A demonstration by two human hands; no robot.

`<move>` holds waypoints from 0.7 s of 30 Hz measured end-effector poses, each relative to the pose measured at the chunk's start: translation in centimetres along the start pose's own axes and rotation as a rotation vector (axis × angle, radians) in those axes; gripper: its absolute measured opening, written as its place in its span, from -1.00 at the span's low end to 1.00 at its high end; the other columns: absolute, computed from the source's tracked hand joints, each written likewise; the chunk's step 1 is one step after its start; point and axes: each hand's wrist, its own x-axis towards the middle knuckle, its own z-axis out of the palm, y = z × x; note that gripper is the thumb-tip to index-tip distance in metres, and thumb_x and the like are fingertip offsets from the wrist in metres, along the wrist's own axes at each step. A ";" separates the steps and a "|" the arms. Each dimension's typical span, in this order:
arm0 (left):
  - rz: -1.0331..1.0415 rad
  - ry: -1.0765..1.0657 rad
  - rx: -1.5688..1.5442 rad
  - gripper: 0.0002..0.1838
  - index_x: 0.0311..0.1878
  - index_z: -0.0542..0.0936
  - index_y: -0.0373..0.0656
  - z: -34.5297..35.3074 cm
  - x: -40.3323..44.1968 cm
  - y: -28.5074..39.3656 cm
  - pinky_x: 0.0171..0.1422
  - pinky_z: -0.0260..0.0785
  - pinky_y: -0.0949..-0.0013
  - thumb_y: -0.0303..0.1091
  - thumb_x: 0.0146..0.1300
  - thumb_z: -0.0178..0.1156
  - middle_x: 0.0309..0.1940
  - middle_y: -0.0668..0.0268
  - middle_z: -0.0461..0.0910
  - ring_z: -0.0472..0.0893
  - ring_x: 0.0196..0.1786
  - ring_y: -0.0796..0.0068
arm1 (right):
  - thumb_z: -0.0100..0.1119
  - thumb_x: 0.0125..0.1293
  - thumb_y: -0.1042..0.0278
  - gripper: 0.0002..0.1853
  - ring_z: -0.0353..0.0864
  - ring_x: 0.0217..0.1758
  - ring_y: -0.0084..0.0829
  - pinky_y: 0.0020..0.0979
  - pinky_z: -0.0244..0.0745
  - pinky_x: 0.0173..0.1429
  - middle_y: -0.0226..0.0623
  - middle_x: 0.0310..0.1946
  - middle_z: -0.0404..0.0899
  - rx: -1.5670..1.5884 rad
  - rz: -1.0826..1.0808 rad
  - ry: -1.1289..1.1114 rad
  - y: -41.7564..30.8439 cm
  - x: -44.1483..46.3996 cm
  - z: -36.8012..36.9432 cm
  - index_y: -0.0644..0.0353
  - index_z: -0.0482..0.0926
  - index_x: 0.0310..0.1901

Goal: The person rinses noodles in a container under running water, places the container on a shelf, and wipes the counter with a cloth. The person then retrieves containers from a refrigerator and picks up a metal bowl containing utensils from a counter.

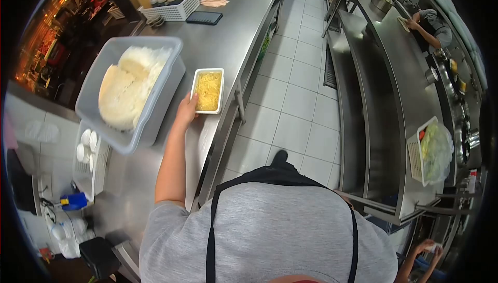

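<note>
My left hand [187,109] grips the near left corner of a small white rectangular container [220,92], thumb at its rim. Fine yellow shreds [209,90] fill it; whether they are cheese or noodles I cannot tell. The container is at the edge of the steel counter [202,39]. Left of it, a large grey plastic tub [164,101] holds a bulky off-white mass [122,99] and some whitish, translucent material. My right hand is out of view.
A white basket [179,10] of small containers, a dark phone [204,18] and a pink cloth [214,0] sit farther along the counter. Across the tiled aisle [290,101], a co-worker [436,29] stands behind steel shelving. Another person's hands [430,249] show at lower right.
</note>
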 end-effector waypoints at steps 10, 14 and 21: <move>-0.068 0.163 0.023 -0.56 0.10 0.38 -0.11 9.2 19.2 12.5 -0.39 0.38 0.44 -0.02 0.32 -0.15 -0.20 0.29 0.50 0.50 -0.27 0.48 | 0.17 0.08 0.07 -0.70 0.50 -0.38 -0.37 -0.26 0.38 -0.31 -0.27 -0.44 0.53 -0.070 -0.337 -0.024 -10.1 24.5 -13.0 0.16 0.55 -0.33; -0.107 0.187 -0.072 -0.55 0.14 0.34 -0.07 11.6 28.4 12.8 -0.36 0.40 0.35 -0.01 0.31 -0.14 -0.26 0.30 0.49 0.49 -0.27 0.44 | 0.17 0.08 0.07 -0.67 0.49 -0.51 -0.43 -0.35 0.39 -0.37 -0.29 -0.61 0.53 -0.167 -0.521 0.212 -32.4 27.5 -21.8 0.23 0.56 -0.41; -0.045 0.284 -0.189 -0.43 0.33 0.09 0.01 16.9 39.5 19.5 -0.08 0.41 0.17 -0.02 0.30 -0.14 0.26 0.04 -0.04 0.25 0.19 0.09 | 0.13 0.14 -0.01 -0.51 0.54 -0.10 -0.29 -0.38 0.41 -0.02 -0.10 -0.13 0.52 -0.073 -1.245 -0.008 -71.6 21.0 -27.5 0.28 0.48 -0.08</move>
